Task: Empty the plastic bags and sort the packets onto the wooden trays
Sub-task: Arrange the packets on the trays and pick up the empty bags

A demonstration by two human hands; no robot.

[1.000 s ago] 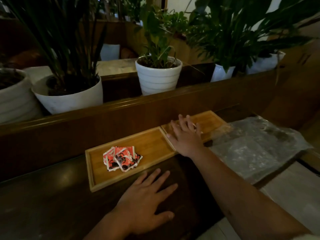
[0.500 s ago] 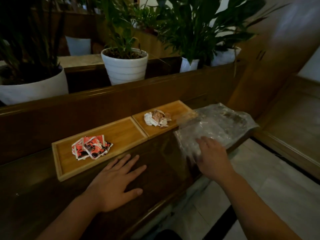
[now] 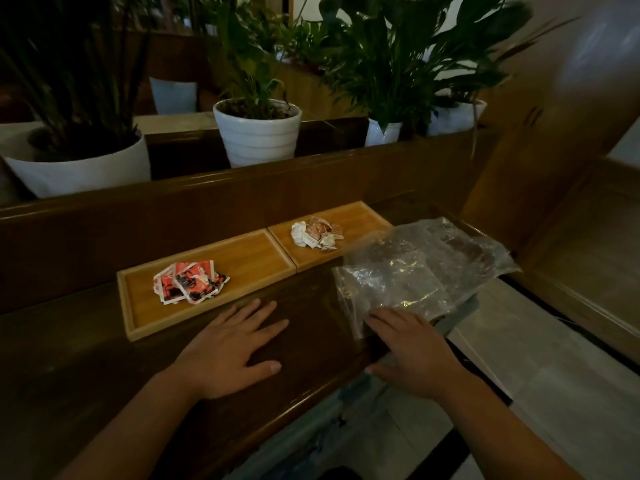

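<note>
Two wooden trays sit end to end on a dark wooden ledge. The left tray (image 3: pixel 249 254) holds a small heap of red packets (image 3: pixel 189 282). The right tray (image 3: pixel 363 220) holds a heap of white and brown packets (image 3: pixel 317 233). Clear plastic bags (image 3: pixel 422 265) lie flat and crumpled to the right of the trays, partly over the right tray's near corner. My left hand (image 3: pixel 230 351) rests flat on the ledge, fingers spread, just in front of the left tray. My right hand (image 3: pixel 412 351) lies palm down on the near edge of the bags, holding nothing.
White plant pots (image 3: pixel 258 133) with tall leafy plants stand on a higher shelf behind a raised wooden rail (image 3: pixel 242 188). The ledge's front edge (image 3: pixel 311 400) drops to a pale tiled floor (image 3: pixel 540 375) on the right. Wooden panelling (image 3: pixel 571 168) rises at the far right.
My right hand left the right tray, where white and brown packets now lie, and came down onto the near edge of the plastic bags. The left hand stayed flat on the ledge.
</note>
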